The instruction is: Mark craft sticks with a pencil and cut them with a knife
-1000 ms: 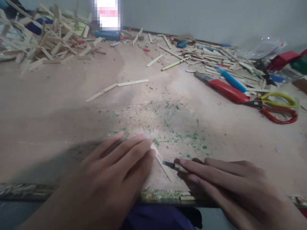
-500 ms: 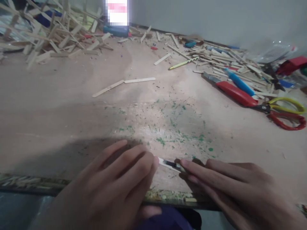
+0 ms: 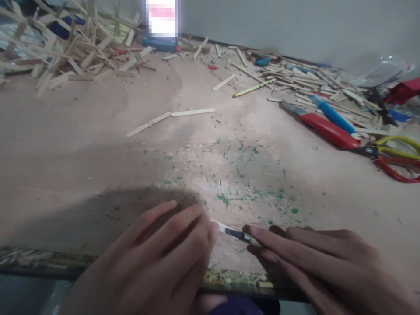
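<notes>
My left hand (image 3: 164, 249) is closed, its fingertips pressing a pale flat wooden craft stick (image 3: 222, 226) against the table near its front edge. Most of that stick is hidden under the fingers. In my right hand (image 3: 328, 262) is a small carving chisel (image 3: 236, 235) with a metal collar and a handle largely covered by my fingers. Its dark blade lies along the exposed end of the stick, pointing left toward my left fingertips. Green flecks and shavings (image 3: 223, 199) are scattered just beyond both hands.
Two craft sticks (image 3: 193, 112) lie end to end mid-table. To the right are scissors (image 3: 370, 151), a red-handled tool (image 3: 330, 130), a blue pen-like tool (image 3: 334, 114) and a yellow pencil (image 3: 254, 88). Piled sticks (image 3: 82, 52) fill the back left; a blurred bright screen (image 3: 162, 17) stands behind.
The whole view has shifted slightly, with the table things appearing a little lower and to the right. Both hands keep their grips, and the chisel blade still lies against the stick.
</notes>
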`<act>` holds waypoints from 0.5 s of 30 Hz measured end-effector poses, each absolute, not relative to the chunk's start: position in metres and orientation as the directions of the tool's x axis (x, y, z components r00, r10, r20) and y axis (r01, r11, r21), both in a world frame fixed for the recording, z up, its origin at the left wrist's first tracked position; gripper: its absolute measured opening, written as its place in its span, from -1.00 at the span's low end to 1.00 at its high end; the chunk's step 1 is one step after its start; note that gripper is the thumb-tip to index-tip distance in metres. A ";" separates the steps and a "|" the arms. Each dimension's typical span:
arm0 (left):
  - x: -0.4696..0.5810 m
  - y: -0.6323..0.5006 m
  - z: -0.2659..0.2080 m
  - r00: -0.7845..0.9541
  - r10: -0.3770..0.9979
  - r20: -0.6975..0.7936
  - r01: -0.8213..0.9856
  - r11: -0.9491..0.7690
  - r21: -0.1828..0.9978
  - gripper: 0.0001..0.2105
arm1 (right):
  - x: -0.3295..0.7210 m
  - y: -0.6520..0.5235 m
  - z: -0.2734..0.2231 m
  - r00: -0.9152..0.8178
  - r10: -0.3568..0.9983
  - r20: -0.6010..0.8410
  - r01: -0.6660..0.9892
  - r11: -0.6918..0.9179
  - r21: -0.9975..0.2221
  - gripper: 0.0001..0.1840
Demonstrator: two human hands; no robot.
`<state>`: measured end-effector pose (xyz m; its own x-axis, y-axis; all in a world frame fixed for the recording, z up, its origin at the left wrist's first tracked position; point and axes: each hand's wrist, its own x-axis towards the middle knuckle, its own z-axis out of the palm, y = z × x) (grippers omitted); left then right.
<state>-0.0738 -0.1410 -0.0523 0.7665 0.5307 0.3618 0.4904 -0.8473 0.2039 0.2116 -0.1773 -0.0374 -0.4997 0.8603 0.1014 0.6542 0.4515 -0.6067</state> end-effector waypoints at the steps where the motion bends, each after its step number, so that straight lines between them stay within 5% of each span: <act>1: -0.074 -0.141 -0.052 0.766 0.537 0.354 0.493 -0.843 0.213 -0.60 | 0.211 -0.178 -0.038 -0.497 0.862 0.106 0.659 0.454 -0.600 -0.60; 15: -0.071 -0.139 -0.042 0.745 0.571 0.345 0.505 -0.821 0.268 -0.63 | 0.213 -0.181 -0.052 -0.490 0.823 0.285 0.655 0.564 -0.503 -0.68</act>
